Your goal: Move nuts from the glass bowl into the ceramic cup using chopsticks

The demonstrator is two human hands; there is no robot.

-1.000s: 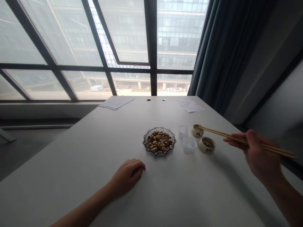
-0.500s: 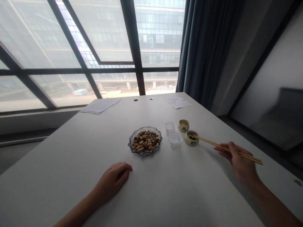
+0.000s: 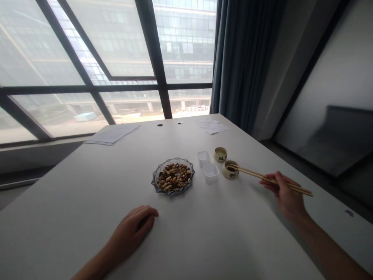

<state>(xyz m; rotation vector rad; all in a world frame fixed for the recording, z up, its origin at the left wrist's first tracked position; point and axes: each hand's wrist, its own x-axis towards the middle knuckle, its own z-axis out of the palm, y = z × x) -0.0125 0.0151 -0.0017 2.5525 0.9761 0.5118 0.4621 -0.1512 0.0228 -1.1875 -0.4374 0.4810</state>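
Note:
My right hand [image 3: 287, 198] grips a pair of wooden chopsticks [image 3: 264, 178]; their tips rest over the nearer small ceramic cup [image 3: 230, 170], which has something dark inside. A second ceramic cup [image 3: 220, 154] stands just behind it. Two small white plastic cups [image 3: 210, 173] [image 3: 203, 158] sit to their left. A glass dish [image 3: 172, 181] of mixed nuts and beans is at the table's centre. My left hand [image 3: 132, 231] lies palm down on the white table [image 3: 204, 233], fingers loosely curled, holding nothing, a short way in front of the dish.
Sheets of paper [image 3: 112, 133] lie at the far left of the table and another sheet [image 3: 214, 127] at the far right. Two cable holes [image 3: 160, 125] are near the far edge. A large window and a dark curtain [image 3: 241, 62] stand behind.
The chopstick tips moved from the farther ceramic cup to the nearer one. The view swung right, so everything shifted left in the picture. My left hand stayed on the table.

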